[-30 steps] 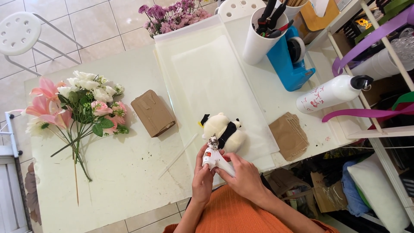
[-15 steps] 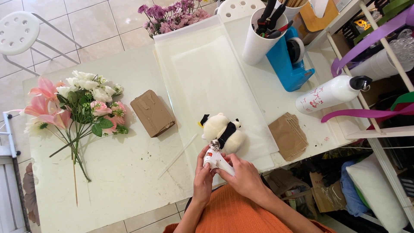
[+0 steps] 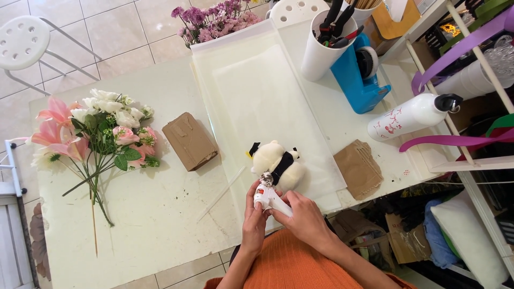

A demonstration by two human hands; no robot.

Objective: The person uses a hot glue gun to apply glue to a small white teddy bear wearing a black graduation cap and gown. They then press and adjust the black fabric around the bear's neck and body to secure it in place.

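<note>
Both hands are together at the lower centre of the frame, clamped on a white glue gun (image 3: 270,197). The left hand (image 3: 254,223) is at its nozzle end and the right hand (image 3: 306,218) at its handle. The gun's long axis points toward the upper left, to the panda toy (image 3: 278,162) (just above, touching or almost).

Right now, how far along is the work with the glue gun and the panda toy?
Laid out: panda plush on the white sheet. In hand: left hand and right hand hold the glue gun, nozzle at the plush. The flowers and cardboard pieces lie untouched.
</note>
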